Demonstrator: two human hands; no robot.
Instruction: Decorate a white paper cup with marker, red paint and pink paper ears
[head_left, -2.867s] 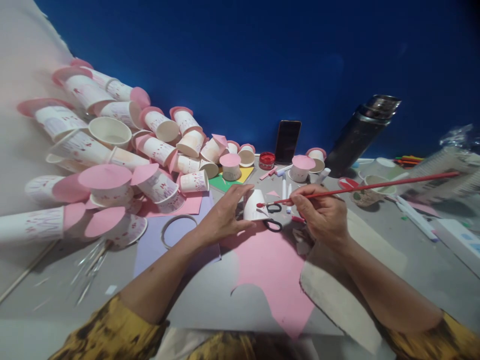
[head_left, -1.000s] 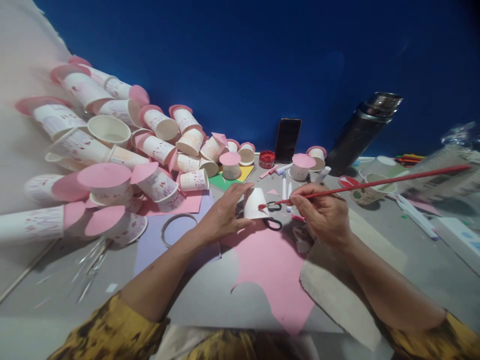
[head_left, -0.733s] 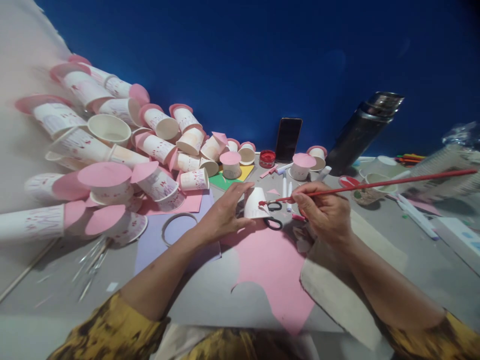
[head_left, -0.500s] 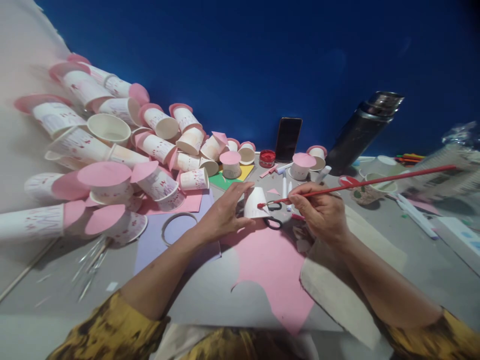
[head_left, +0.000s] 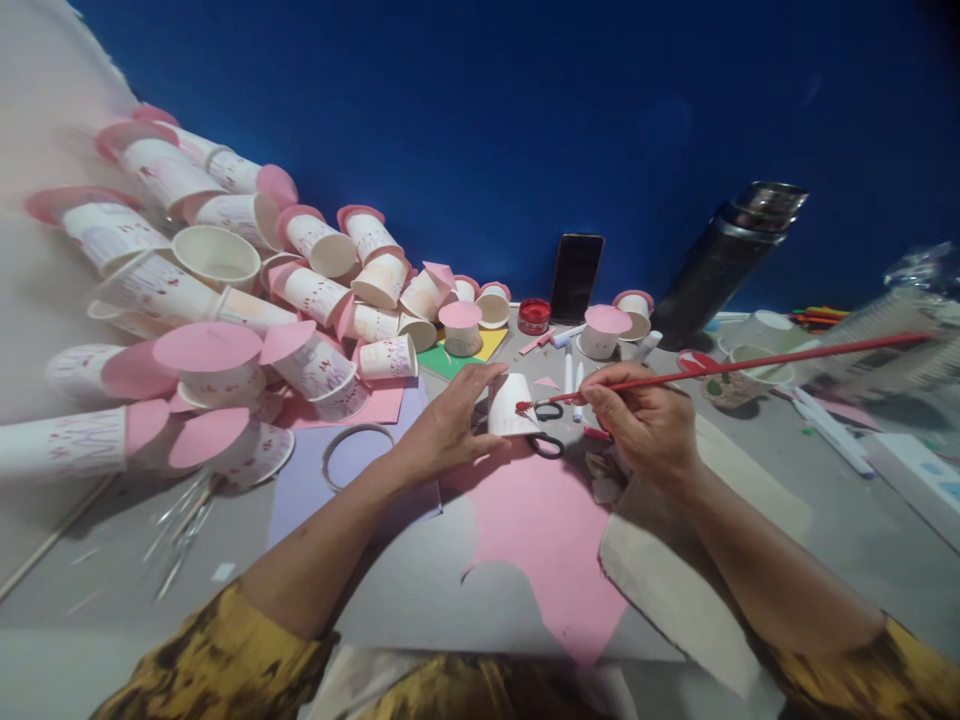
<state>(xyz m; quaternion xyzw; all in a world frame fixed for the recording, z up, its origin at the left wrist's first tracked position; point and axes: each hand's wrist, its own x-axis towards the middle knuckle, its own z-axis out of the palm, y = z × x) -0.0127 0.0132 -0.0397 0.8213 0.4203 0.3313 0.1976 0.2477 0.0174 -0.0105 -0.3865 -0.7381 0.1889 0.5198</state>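
Note:
My left hand (head_left: 454,425) is closed around a white paper cup (head_left: 510,402) that stands upside down, thumb at its lower edge and fingers at its top. In my right hand (head_left: 645,415) is a long red paintbrush (head_left: 750,362), pinched close to its bristle end. The red-tipped bristles touch or nearly touch the side of the cup. Black-handled scissors (head_left: 547,445) lie just right of the cup, partly hidden behind it. Under and in front of the cup lies a cut sheet of pink paper (head_left: 544,540).
Many decorated paper cups with pink paper tops (head_left: 208,348) crowd the left side. A jar of red paint (head_left: 534,316), a phone (head_left: 577,277) and a dark flask (head_left: 724,265) stand at the back. A tape ring (head_left: 327,462) lies on purple paper; a beige cloth (head_left: 675,580) lies at right.
My right hand has shifted slightly to the right with the paintbrush, and the bristles sit at a slightly different angle on the cup. My left hand and the cup stay in place.

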